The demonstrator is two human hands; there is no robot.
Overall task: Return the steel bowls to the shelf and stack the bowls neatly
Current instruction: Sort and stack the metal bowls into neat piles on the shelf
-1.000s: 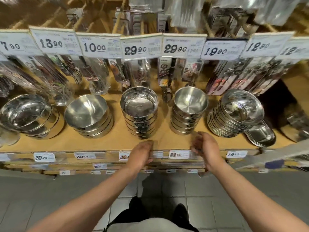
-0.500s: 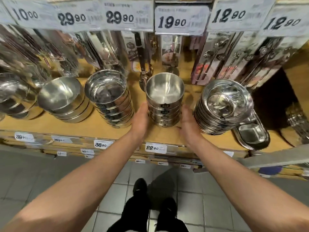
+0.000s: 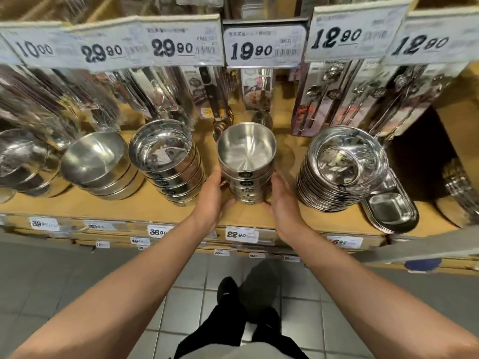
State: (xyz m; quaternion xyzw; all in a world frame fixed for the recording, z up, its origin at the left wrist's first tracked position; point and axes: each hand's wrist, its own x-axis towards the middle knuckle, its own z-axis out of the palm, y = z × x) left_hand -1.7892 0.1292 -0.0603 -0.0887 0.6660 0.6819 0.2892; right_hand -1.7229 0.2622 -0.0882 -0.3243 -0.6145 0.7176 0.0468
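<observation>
Left hand (image 3: pixel 211 198) cupped against the left side of a stack of small steel bowls (image 3: pixel 246 168), thumb near its base. Right hand (image 3: pixel 282 200) mirrors it on the right side, palm on the lower bowls. Both hands grasp the stack between them, fingers wrapped round the far side and mostly hidden. The stack sits on the wooden shelf (image 3: pixel 145 207), roughly upright, bowls nested with black labels lined up at the front.

Just left: a stack of wider flat-bottomed bowls (image 3: pixel 166 161), then a stack of shallow rounded bowls (image 3: pixel 99 164). Right: a leaning pile of steel plates (image 3: pixel 342 169), with small oblong trays (image 3: pixel 391 208) beside it. Packaged utensils hang behind, under price cards (image 3: pixel 250 47).

Progress: late stage by the look of it. The small bowls are on the shelf and stacked; what's left seems to be squaring or nudging this stack, then letting go. Plate pile looks tilted, may need tidying.
</observation>
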